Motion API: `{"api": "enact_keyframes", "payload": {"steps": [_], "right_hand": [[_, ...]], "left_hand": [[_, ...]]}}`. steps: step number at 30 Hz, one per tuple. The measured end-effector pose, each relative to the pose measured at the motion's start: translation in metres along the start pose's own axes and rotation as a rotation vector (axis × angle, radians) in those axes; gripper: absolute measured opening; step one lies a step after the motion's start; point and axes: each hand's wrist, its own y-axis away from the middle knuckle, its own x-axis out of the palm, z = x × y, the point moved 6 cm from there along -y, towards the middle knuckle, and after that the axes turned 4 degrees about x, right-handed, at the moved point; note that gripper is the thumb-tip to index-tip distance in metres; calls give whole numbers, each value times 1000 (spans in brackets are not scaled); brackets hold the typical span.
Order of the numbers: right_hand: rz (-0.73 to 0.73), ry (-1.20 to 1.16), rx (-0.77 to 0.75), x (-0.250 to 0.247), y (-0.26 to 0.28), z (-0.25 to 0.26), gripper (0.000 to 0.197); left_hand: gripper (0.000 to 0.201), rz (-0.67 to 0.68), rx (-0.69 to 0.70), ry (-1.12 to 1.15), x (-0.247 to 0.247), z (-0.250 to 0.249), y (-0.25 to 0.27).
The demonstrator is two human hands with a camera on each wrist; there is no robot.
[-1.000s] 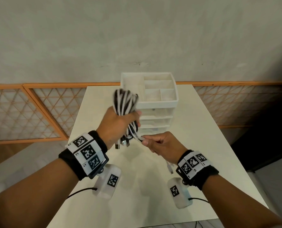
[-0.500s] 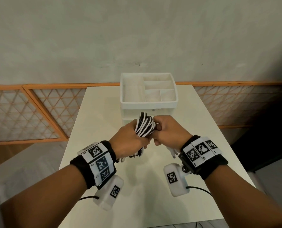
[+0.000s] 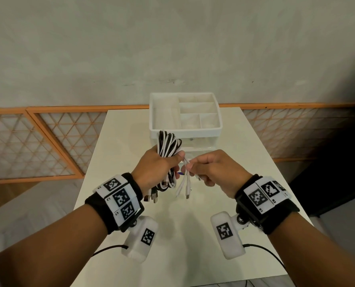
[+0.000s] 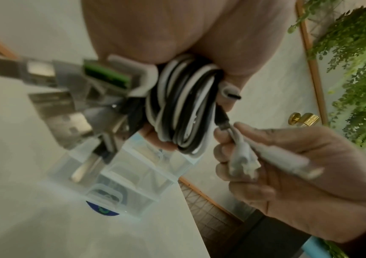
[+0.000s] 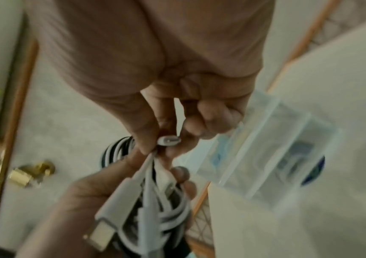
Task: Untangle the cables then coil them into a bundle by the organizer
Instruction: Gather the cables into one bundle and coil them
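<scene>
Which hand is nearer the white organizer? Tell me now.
Left. The left hand grips the cable bundle just in front of the organizer, the loops overlapping its front edge. The right hand pinches white cable ends slightly nearer the person.

Right hand (image 5: pixel 155 73) pinches a white cable end (image 5: pixel 169 140) above the coiled bundle (image 5: pixel 155 206).

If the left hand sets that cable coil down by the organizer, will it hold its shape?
Probably not fully: the cable coil keeps its loops only where the left hand grips it. The loose white ends hang limp, so they look floppy. Likely light, as one hand carries it.
</scene>
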Motion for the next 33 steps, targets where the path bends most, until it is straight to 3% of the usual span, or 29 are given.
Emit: {"api": "enact_keyframes", "payload": {"steps": [5, 10, 13, 17, 19, 23, 28, 33], "right_hand": [[0, -417, 12, 7, 1, -2, 24], [-32, -678, 29, 7, -2, -4, 13], [-44, -710, 17, 7, -6, -1, 14], [-93, -765, -22, 12, -10, 1, 21], [-110, -761, -52, 15, -10, 1, 15], [-115, -750, -81, 19, -7, 1, 12], [-135, -698, -63, 19, -4, 0, 8], [-111, -614, -34, 13, -3, 3, 26]], "left_hand": [[32, 76, 38, 2, 5, -3, 3], [30, 195, 25, 72, 8, -7, 9], [34, 222, 20, 115, 11, -7, 11], [25, 188, 27, 185, 13, -6, 9], [31, 177, 17, 198, 13, -6, 7], [18, 175, -19, 223, 10, -4, 7], [27, 249, 18, 129, 11, -6, 10], [31, 281, 29, 124, 15, -5, 12]]}}
